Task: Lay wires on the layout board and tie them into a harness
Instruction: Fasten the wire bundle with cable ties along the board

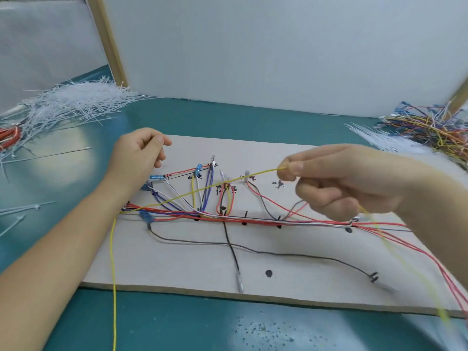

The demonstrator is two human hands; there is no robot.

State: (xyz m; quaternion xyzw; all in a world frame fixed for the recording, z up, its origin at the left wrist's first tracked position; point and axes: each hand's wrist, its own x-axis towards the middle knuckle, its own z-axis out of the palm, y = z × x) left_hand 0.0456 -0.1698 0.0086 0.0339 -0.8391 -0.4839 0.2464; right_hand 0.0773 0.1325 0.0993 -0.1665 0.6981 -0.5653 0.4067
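2 hands work above our layout board [177,264] on the teal desk [177,323]. Our right hand [354,181] pinches a yellow wire [202,190] stretched over the laid wires [253,220]; our left hand [139,153] hovers, fingers loosely curled, holding nothing.

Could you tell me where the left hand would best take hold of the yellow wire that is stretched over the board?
Probably the taut span lifted above the layout board, pinched from above between the left hand and the right hand. There it hangs clear of the laid wires; near the board's left edge it touches them.
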